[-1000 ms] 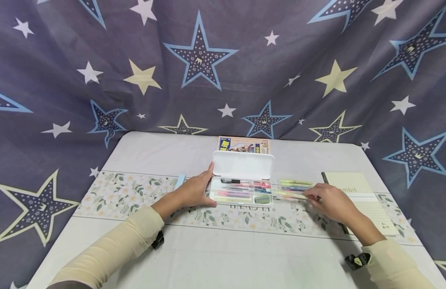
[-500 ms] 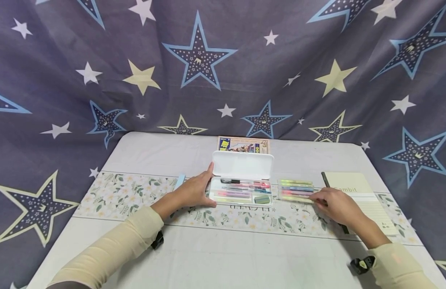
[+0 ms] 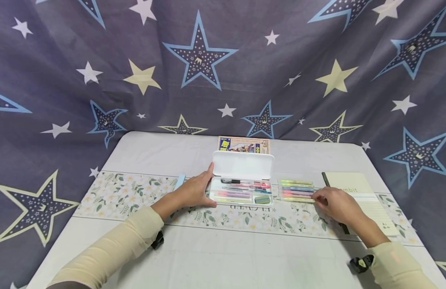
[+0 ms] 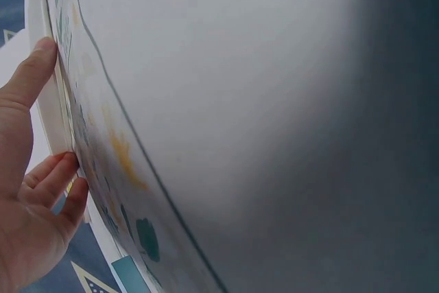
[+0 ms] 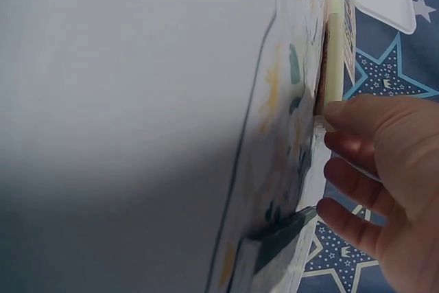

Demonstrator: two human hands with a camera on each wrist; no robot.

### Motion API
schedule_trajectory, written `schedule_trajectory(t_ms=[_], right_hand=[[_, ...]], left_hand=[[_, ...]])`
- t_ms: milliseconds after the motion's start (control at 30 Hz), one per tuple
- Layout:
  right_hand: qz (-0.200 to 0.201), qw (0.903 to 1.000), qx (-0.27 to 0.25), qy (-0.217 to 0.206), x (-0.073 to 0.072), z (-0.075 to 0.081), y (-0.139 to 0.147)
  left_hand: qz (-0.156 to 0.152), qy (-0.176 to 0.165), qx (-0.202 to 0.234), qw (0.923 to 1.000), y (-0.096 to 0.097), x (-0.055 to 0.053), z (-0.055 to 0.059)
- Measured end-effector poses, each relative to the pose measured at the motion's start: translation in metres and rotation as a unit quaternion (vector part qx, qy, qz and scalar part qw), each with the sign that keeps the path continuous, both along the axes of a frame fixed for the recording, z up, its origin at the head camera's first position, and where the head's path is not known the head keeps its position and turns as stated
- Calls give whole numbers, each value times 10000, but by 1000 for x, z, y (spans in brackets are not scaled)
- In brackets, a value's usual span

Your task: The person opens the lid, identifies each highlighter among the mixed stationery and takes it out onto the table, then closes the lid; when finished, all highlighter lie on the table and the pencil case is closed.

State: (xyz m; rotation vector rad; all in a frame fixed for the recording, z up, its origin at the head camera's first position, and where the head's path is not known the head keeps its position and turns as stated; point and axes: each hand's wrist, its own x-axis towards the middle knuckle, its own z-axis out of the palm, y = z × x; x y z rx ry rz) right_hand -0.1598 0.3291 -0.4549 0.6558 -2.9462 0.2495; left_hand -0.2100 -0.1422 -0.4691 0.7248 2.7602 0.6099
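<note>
An open white pencil case [image 3: 243, 165], lid up, sits mid-table with several pens and a green eraser-like block [image 3: 262, 199] inside. My left hand [image 3: 195, 190] holds its left end, thumb at the front corner and fingers toward the lid; the left wrist view shows the thumb [image 4: 42, 60] against the edge. Right of the case lies a clear tray of pastel highlighters [image 3: 297, 182]. At the right end of its nearest yellow highlighter [image 5: 334, 53], my right hand [image 3: 336, 205] pinches with thumb and forefinger. The other fingers stay loosely bent.
A cream notebook [image 3: 367, 216] with a dark spine lies under and beyond my right hand. Behind the pencil case is a printed booklet [image 3: 243, 145]. A light blue strip [image 3: 180, 181] lies beside my left hand. A star-patterned curtain [image 3: 194, 108] hangs behind the table.
A second ago my right hand held light-coloured pens between the case and the tray; now the yellow highlighter lies in the tray row. My hand has shifted slightly right. My left hand stays put.
</note>
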Motion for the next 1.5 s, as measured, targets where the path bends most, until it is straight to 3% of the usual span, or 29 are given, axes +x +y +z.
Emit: schedule_trajectory(t_ms=[433,700,1233,1500], right_hand=[[-175,9998,-24,26,-4,1,-4],[217,9993,-122,289,-6,7,-23],[756,9956,-376,396,-17,14,-77],[1266,9901,-454,392,-21,18,-109]], left_hand=[[9,21,31,10000,-1,1,2],[-12,29,30,10000,-1,1,2],[-33,66,40,10000,-2,2,1],[-11,55,-1,10000,0,3,2]])
